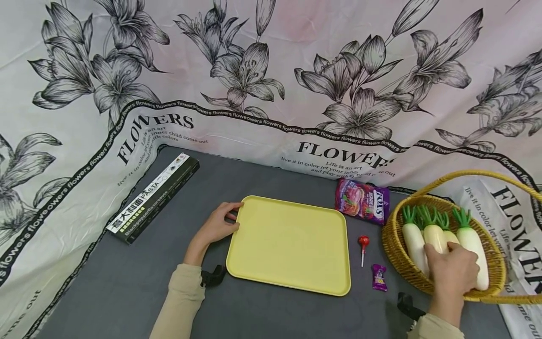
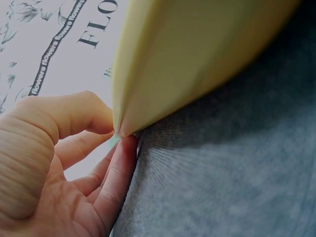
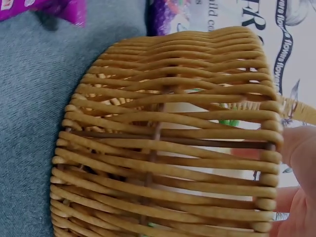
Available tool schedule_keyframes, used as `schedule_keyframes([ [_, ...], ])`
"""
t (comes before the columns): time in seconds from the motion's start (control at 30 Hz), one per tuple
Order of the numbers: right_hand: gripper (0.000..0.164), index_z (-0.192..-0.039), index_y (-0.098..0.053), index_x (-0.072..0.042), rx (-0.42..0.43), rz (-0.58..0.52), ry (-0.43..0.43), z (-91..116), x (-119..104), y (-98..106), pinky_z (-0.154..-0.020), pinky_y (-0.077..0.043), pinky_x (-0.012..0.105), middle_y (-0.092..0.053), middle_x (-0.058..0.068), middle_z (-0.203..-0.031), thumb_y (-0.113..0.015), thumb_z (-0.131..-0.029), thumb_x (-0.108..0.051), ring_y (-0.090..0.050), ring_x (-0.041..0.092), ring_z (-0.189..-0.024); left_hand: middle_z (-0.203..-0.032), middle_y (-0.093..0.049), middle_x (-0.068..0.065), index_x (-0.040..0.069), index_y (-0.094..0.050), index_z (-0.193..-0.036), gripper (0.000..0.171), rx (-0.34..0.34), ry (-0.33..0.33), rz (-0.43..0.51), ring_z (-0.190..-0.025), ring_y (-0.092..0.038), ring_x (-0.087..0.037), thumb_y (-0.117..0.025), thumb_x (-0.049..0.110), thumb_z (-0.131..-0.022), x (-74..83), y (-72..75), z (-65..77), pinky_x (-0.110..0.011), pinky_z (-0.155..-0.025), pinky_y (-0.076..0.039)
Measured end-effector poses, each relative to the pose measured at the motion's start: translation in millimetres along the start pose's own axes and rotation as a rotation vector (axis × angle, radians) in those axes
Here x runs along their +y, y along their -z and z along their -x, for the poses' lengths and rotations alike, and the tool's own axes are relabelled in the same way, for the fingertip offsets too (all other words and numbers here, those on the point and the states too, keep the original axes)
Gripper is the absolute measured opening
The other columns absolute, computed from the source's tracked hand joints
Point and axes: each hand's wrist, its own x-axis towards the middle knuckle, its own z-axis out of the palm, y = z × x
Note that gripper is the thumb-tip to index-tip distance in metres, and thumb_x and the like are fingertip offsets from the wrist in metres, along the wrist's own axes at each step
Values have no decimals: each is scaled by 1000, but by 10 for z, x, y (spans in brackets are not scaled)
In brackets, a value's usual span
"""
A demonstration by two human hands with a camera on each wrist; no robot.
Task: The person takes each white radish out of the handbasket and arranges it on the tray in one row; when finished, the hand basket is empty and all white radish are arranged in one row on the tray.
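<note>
On the left edge of a yellow tray (image 1: 292,245) my left hand (image 1: 218,223) pinches the rim between thumb and fingers. The left wrist view shows the thumb and fingertips meeting at the tray's edge (image 2: 129,84). My right hand (image 1: 453,268) reaches over the near rim of a wicker basket (image 1: 391,249). Its thumb and fingers grip a white radish (image 1: 434,236) with a green top, among several radishes. The basket wall (image 3: 163,148) hides most of that grip in the right wrist view, where part of the right hand (image 3: 296,197) shows beyond the rim.
Between tray and basket lie a red lollipop (image 1: 363,242) and a purple wrapped candy (image 1: 379,277). A purple candy bag (image 1: 362,201) lies behind them. At the left is a black and white pasta box (image 1: 154,197). The basket's tall handle (image 1: 478,173) arches over the radishes.
</note>
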Motion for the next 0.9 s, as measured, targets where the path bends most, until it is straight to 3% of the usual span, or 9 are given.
schedule_keyframes([
  [0.1, 64, -136, -53, 7, -8, -76, -11, -6, -20, 25, -82, -37, 67, -45, 38, -127, -55, -91, -38, -44, 58, -110, -123, -52, -20, 0, -51, -141, 57, 2, 1, -1, -98, -59, -30, -64, -1, -86, 4, 9, 7, -38, -80, -55],
  [0.17, 65, -138, -53, 5, -31, -162, -37, -10, -41, 43, -81, -41, 57, -51, 33, -125, -55, -92, -41, -47, 50, -108, -123, -52, -20, 0, -52, -142, 57, 2, 7, 0, -99, -59, -31, -64, -1, -86, 11, 12, 14, -38, -80, -55],
  [0.27, 66, -140, -54, 1, -77, -318, -101, -22, -76, 76, -76, -46, 34, -61, 13, -105, -58, -91, -43, -53, 28, -97, -123, -52, -20, 1, -52, -141, 57, 5, 15, -1, -99, -59, -31, -64, -2, -86, 18, 13, 23, -38, -80, -55],
  [0.33, 64, -140, -55, -3, -100, -434, -168, -20, -94, 98, -68, -42, 22, -56, -2, -99, -62, -90, -42, -50, 13, -89, -123, -52, -20, 1, -52, -141, 57, 6, 17, -4, -99, -59, -31, -64, -1, -86, 15, 12, 19, -38, -80, -55],
  [0.4, 64, -142, -54, -9, -110, -550, -222, -6, -105, 124, -70, -42, 16, -49, -13, -100, -66, -89, -42, -48, 5, -90, -123, -52, -19, 2, -53, -141, 57, 5, 21, -4, -99, -59, -30, -64, 0, -86, 10, 9, 12, -38, -80, -55],
  [0.47, 51, -134, -62, -19, -96, -669, -279, 19, -127, 147, -71, -41, 14, -47, -13, -106, -69, -87, -40, -46, 2, -94, -123, -53, -19, 2, -53, -141, 57, 8, 15, -8, -98, -59, -30, -64, 0, -85, 4, 7, 9, -38, -80, -55],
  [0.6, 6, -91, -76, -32, -66, -863, -334, 77, -180, 185, -61, -45, 15, -45, -11, -111, -72, -87, -31, -44, 3, -97, -122, -53, -19, 1, -53, -140, 57, 11, 5, -7, -98, -59, -30, -64, -1, -85, 1, 9, 10, -38, -80, -55],
  [0.7, 16, -72, -74, -30, -84, -990, -359, 119, -248, 213, -54, -46, 16, -44, -9, -114, -73, -88, -26, -46, 3, -93, -123, -53, -18, 2, -53, -141, 57, 10, 10, -5, -99, -59, -30, -64, -1, -85, 9, 8, 10, -38, -80, -55],
  [0.9, 14, -78, -74, -21, -148, -1115, -339, 253, -422, 194, -53, -52, 19, -48, -4, -114, -69, -91, -23, -57, 5, -92, -122, -53, -17, 3, -53, -141, 57, 12, 14, -7, -98, -59, -29, -65, 0, -85, 9, 4, 9, -38, -80, -54],
])
